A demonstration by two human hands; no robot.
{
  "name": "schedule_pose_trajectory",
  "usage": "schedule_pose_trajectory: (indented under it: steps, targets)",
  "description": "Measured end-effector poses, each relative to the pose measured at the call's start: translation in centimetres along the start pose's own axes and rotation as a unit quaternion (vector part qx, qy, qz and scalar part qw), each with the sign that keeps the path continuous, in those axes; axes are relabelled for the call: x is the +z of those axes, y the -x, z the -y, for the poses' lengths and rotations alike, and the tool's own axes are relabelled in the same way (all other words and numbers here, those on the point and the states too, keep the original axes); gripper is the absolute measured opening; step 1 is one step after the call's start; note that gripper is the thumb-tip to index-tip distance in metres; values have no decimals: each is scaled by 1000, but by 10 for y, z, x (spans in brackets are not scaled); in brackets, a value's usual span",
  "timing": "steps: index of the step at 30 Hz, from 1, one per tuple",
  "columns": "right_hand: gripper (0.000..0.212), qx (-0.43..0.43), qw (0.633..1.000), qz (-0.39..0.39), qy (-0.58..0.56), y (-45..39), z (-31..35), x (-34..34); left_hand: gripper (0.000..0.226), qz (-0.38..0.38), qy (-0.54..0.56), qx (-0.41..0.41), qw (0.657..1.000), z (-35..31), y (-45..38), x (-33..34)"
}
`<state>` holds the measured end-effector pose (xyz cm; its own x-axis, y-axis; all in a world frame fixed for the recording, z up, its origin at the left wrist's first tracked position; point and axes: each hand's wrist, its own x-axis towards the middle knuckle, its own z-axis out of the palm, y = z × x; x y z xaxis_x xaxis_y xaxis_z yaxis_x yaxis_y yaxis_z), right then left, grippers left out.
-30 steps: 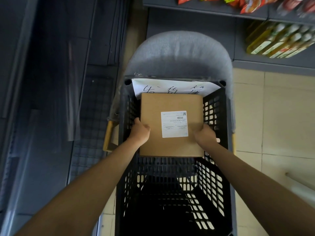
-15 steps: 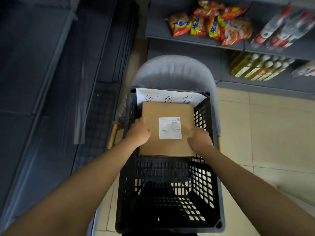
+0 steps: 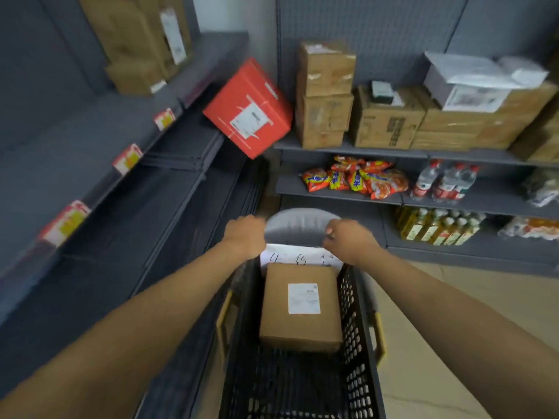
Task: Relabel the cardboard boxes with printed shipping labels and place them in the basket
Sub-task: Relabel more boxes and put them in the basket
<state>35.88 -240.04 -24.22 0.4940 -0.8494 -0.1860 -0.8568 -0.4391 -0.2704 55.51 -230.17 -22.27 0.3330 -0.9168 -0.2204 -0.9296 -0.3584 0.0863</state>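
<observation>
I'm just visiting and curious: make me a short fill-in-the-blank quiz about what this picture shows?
1. The brown cardboard box lies inside the black ____.
2. The label on top of that box is ____ in colour.
3. The tilted box on the shelf at the left is ____.
4. Both hands, left and right, are ____ the box, not touching it.

Missing words: basket; white; red; above

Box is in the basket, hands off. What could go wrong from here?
1. The red box sits tilted at the shelf corner; it may slip if bumped.
2. The cardboard box lies at the far end of the basket, covering part of the paper sign; later boxes may hide both labels.
</observation>
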Motion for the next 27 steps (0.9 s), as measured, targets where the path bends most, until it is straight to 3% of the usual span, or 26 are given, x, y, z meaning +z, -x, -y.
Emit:
schedule_pose_trajectory:
  steps: [6,13,20,27]
  targets:
    - [37,-127,992,-6,14,42,19,-42,33,-67,3,-82,994,-12,82,-41]
    - [33,-294,954,15,53,109,80,-46,31,-102,28,-207,973,6,208,-39]
    - [31,-483,868,74,88,204,196,-5,38,-118,68,-371,919,50,377,-6]
    - [23,-662,734,129,84,397,308,72,34,-119,116,-581,797,56,619,52]
